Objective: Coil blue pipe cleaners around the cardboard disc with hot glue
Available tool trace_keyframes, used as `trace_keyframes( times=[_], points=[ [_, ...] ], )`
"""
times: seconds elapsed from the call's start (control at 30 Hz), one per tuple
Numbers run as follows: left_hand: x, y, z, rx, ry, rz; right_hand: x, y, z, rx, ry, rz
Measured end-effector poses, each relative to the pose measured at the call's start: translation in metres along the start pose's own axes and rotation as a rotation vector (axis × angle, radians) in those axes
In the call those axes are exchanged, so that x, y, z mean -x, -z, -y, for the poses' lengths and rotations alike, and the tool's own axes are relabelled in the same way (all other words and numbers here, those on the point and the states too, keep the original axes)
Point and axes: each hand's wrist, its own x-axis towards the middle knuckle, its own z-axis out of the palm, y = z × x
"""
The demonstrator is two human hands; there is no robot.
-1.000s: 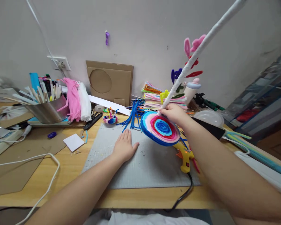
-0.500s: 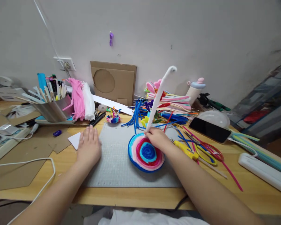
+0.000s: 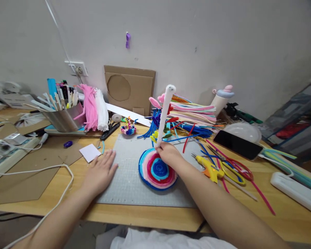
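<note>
My right hand (image 3: 168,154) pinches the lower end of a fuzzy white stem (image 3: 165,110) that rises upright from a round disc (image 3: 160,168) coiled in blue, pink, red and white. The disc rests on the grey cutting mat (image 3: 126,186). Pink, red, yellow and green fuzzy shapes show around the stem. Flat at the mat's left edge lies my left hand (image 3: 101,173), fingers spread, holding nothing. Just beyond it is a small white paper square (image 3: 90,153).
At the right are a yellow glue gun (image 3: 209,168), scissors (image 3: 234,169) and a phone (image 3: 237,145). A metal container of sticks (image 3: 64,119) and pink stem bundles (image 3: 90,109) stand back left; cardboard (image 3: 142,86) leans on the wall.
The white stem has swung from leaning right to nearly upright, and the disc has shifted slightly left. My left hand has slid toward me, uncovering more of the white paper.
</note>
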Motion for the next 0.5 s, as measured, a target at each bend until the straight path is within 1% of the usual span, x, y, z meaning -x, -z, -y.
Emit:
trace_keyframes(
  times=[0.07,0.1,0.13,0.17,0.2,0.3,0.33,0.4,0.47,0.5],
  points=[
    [-0.007,0.007,0.017,-0.025,0.119,-0.088,-0.001,-0.002,0.004,-0.009,0.003,-0.005],
    [-0.009,0.011,0.02,-0.031,0.162,-0.14,-0.001,-0.003,0.007,-0.015,0.005,-0.004],
    [-0.011,0.014,0.02,-0.031,0.178,-0.18,-0.002,-0.004,0.009,-0.021,0.008,-0.001],
    [-0.012,0.015,0.017,-0.023,0.166,-0.202,-0.003,-0.006,0.011,-0.029,0.014,0.005],
    [-0.012,0.015,0.011,-0.009,0.124,-0.2,-0.004,-0.008,0.014,-0.039,0.023,0.011],
    [-0.01,0.007,-0.013,0.058,-0.052,-0.119,-0.009,-0.014,0.018,-0.07,0.072,0.035],
    [-0.009,0.003,-0.021,0.081,-0.064,-0.116,-0.01,-0.015,0.019,-0.081,0.09,0.043],
    [-0.01,-0.002,-0.034,0.126,-0.036,-0.166,-0.009,-0.016,0.019,-0.096,0.114,0.055],
    [-0.014,-0.001,-0.047,0.185,-0.027,-0.232,-0.003,-0.013,0.017,-0.098,0.112,0.044],
    [-0.017,0.003,-0.052,0.222,-0.043,-0.256,0.003,-0.011,0.016,-0.095,0.109,0.031]
  ],
)
